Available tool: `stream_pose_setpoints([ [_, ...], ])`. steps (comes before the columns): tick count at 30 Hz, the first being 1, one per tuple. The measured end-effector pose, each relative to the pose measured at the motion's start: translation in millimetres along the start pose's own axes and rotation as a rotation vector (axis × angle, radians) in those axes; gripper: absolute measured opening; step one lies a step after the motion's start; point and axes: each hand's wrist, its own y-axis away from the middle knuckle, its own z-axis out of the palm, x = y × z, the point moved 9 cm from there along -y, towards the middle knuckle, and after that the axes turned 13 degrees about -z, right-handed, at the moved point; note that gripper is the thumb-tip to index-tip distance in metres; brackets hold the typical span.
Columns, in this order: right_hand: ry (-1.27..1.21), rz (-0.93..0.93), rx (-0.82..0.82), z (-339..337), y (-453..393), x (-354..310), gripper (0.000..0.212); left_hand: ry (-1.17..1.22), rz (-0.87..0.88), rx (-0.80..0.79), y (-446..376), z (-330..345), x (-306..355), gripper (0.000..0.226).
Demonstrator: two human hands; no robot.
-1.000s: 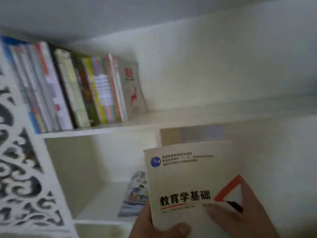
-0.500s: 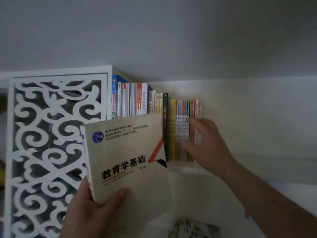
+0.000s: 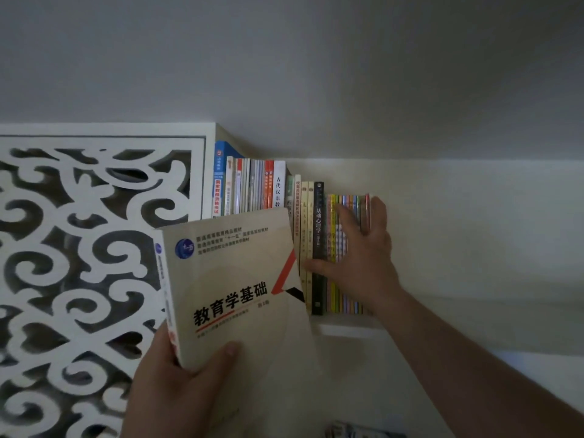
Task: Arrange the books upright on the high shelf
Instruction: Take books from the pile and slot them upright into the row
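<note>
Right hand (image 3: 360, 260), fingers spread flat, braces shelved row (image 3: 344, 254) upright (likely opening room); left hand (image 3: 177, 384) grips beige book (image 3: 234, 289).

At lower centre a cream paperback book (image 3: 234, 289) bore black title characters, a blue round emblem and a red-and-black triangle, while white scrollwork fretwork panelling (image 3: 94, 248) filled the left beside multicoloured upright book spines (image 3: 344, 254).

It looked like a home study: a white bookcase (image 3: 347, 328) with a carved scrollwork panel (image 3: 88, 248), its high shelf packed with upright textbooks (image 3: 252, 188)
</note>
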Motion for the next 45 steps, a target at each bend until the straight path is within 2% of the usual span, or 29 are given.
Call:
stream_pose_setpoints([
  [6, 0.005, -0.045, 0.074, -8.1, 4.7, 4.0, 0.118, 0.041, 0.077, -0.068, -2.8, 18.2, 28.5, 0.046],
  [11, 0.138, -0.129, 0.095, 4.0, 7.3, -3.9, 0.089, 0.07, 0.119, -0.05, -3.4, 24.5, 40.9, 0.043],
  [14, 0.123, -0.193, 0.073, 7.8, 7.6, 1.5, 0.075, 0.082, 0.163, -0.034, -2.8, 29.3, 52.1, 0.046],
  [21, 0.174, -0.152, 0.015, -5.2, 9.0, 11.9, 0.09, 0.112, 0.239, 0.056, -5.7, 40.3, 74.6, 0.044],
  [24, 0.177, -0.007, 0.01, -9.1, 6.9, 17.8, 0.117, 0.103, 0.274, 0.087, -4.3, 44.7, 81.2, 0.049],
  [28, 0.233, 0.074, 0.085, -14.8, 9.3, 20.3, 0.127, 0.143, 0.299, 0.114, 3.2, 48.3, 88.1, 0.049],
  [33, 0.238, 0.053, 0.06, -23.7, 15.3, 37.2, 0.117, 0.113, 0.371, 0.084, 19.1, 72.5, 107.4, 0.052],
  [37, 0.197, 0.055, 0.078, -48.9, 25.7, 56.3, 0.116, 0.032, 0.414, 0.029, 27.6, 110.0, 121.3, 0.068],
  [42, 0.192, 0.073, 0.096, -70.4, 35.8, 69.9, 0.116, -0.031, 0.413, 0.05, 10.8, 161.4, 125.4, 0.082],
  [45, 0.189, 0.057, 0.094, -68.9, 35.9, 62.9, 0.113, -0.072, 0.394, -0.036, 0.5, 200.6, 117.6, 0.096],
])
